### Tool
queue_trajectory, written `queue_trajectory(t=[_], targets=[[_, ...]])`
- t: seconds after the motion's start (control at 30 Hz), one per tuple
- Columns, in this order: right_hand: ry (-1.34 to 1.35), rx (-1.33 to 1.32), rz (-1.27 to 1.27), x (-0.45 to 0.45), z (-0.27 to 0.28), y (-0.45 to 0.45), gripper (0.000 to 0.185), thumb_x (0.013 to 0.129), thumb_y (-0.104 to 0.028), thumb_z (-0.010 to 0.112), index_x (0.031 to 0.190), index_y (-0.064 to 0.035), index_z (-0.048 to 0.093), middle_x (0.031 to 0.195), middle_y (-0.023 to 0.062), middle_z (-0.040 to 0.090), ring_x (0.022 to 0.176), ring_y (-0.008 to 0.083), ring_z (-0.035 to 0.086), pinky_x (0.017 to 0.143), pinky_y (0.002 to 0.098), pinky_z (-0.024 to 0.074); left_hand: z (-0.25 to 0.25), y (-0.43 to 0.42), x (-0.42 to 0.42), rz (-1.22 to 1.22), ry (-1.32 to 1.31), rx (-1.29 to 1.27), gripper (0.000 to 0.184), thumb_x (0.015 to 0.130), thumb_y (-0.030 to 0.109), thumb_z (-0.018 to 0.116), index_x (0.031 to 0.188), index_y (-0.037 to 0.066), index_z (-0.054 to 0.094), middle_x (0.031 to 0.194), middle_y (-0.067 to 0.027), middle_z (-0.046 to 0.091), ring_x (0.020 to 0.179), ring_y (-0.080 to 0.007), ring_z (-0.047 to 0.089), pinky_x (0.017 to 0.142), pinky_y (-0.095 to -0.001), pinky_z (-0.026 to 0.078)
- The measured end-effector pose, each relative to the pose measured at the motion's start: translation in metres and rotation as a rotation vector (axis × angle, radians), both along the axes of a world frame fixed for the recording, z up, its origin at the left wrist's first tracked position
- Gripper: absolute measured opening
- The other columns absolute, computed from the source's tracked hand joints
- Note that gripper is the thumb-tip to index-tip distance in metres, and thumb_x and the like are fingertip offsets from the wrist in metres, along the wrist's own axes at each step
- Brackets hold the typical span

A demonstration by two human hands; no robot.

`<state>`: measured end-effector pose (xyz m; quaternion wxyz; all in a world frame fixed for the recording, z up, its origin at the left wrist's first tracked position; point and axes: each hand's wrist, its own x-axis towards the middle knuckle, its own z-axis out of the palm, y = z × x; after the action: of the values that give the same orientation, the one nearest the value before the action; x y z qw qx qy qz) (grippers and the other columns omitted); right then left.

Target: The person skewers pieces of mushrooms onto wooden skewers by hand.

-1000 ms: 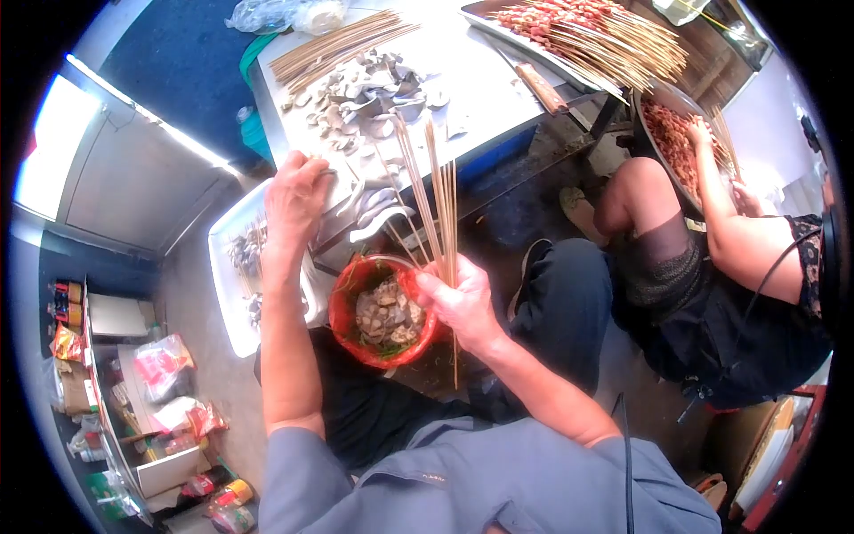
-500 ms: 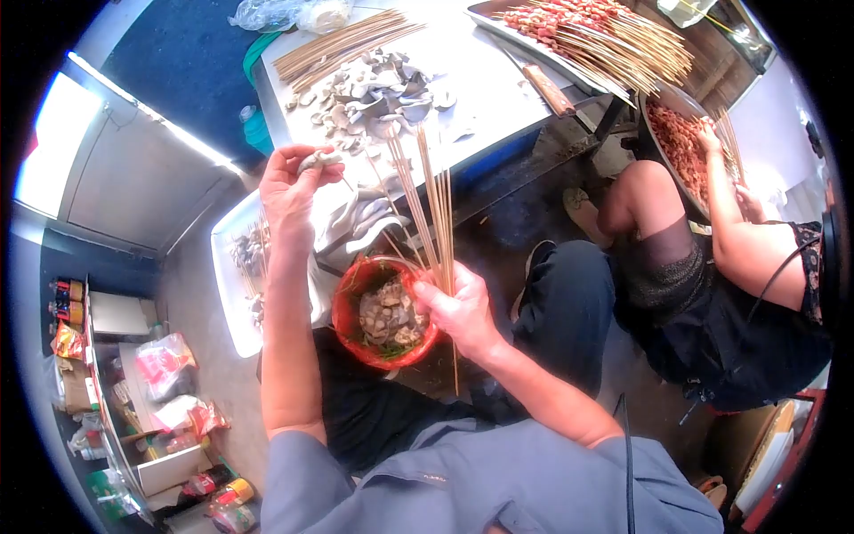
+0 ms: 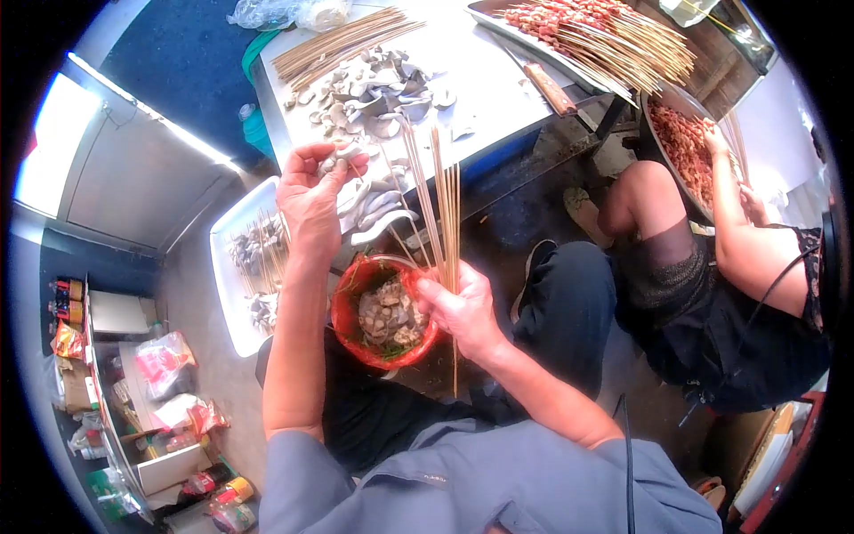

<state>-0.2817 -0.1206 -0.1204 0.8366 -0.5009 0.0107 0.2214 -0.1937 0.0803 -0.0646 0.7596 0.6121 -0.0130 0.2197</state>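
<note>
Pinched between the fingers of my left hand point(image 3: 310, 200) is a pale mushroom piece point(image 3: 349, 153), close to the table's near edge. A thin stick tip shows beside it. My right hand point(image 3: 470, 313) is closed round a bundle of bamboo skewers point(image 3: 440, 214) that fan upward. Below it sits a red-lined bucket point(image 3: 342, 343) with chopped mushroom bits point(image 3: 391, 311) inside. More grey-white oyster mushrooms point(image 3: 378, 209) hang at the table edge, and a loose pile of mushrooms point(image 3: 382, 89) covers part of the white table point(image 3: 498, 107).
Bare skewers point(image 3: 342, 40) lie at the table's back. A knife point(image 3: 550, 89) rests near a tray of meat skewers point(image 3: 578, 27). A white tray point(image 3: 227, 298) holds mushroom skewers. To the right, another person's hands work over a basin of meat point(image 3: 680, 142).
My left hand has moved slightly right with the mushroom piece, nearer the skewers. The skewer bundle in my right hand has tilted a little; that hand stays almost in place.
</note>
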Motion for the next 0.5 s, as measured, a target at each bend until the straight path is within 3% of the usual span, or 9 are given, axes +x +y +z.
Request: queue_trajectory(t=[0.4, 0.47, 0.5], targets=[[-0.007, -0.032, -0.004, 0.005, 0.001, -0.005, 0.008, 0.089, -0.01, 0.064, 0.09, -0.0054, 0.058, 0.066, 0.0, 0.06, 0.052, 0.0045, 0.05, 0.045, 0.02, 0.0381, 0.011, -0.003, -0.004, -0.106, 0.007, 0.02, 0.014, 0.091, -0.003, 0.058, 0.105, -0.001, 0.056, 0.106, -0.0154, 0.064, 0.095, -0.0267, 0.068, 0.088, -0.0377, 0.055], [-0.013, -0.021, -0.009, 0.006, 0.001, -0.006, 0.008, 0.089, -0.01, 0.064, 0.091, -0.0054, 0.058, 0.066, 0.0, 0.06, 0.052, 0.0045, 0.05, 0.045, 0.02, 0.0379, 0.016, 0.003, -0.004, -0.273, 0.034, -0.3, 0.013, 0.091, -0.001, 0.057, 0.104, -0.002, 0.056, 0.106, -0.0157, 0.064, 0.097, -0.0285, 0.067, 0.09, -0.0385, 0.054], [-0.017, -0.026, -0.005, 0.005, 0.001, -0.006, 0.007, 0.089, -0.01, 0.064, 0.09, -0.0054, 0.058, 0.067, 0.0, 0.06, 0.053, 0.0048, 0.05, 0.046, 0.0202, 0.0386, 0.016, 0.003, -0.003, -0.249, 0.04, -0.321, 0.011, 0.09, 0.0, 0.059, 0.101, -0.001, 0.057, 0.101, -0.0147, 0.066, 0.094, -0.0302, 0.068, 0.088, -0.0386, 0.055]])
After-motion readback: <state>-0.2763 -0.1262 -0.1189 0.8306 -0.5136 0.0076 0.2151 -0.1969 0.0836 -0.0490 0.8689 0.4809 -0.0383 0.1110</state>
